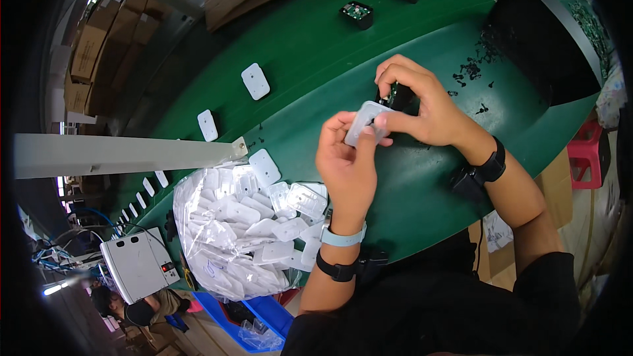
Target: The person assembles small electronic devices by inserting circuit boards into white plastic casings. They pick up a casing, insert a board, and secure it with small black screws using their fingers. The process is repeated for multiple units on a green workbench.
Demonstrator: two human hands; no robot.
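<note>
My left hand pinches a white plastic cover with rounded corners, its thumb across the face. My right hand is closed in at the cover's far side, with its thumb pressed on the face near a small dark spot. Its index finger curls over a black case, partly hidden behind the fingers; whether the case touches the cover, I cannot tell. Left of my left hand, a clear plastic bag is heaped with white covers.
Small black grommet-like parts lie scattered at right beside a dark bin. Black cases with green circuit boards and white covers line the far green belt. A metal post juts in from the left, above a white box.
</note>
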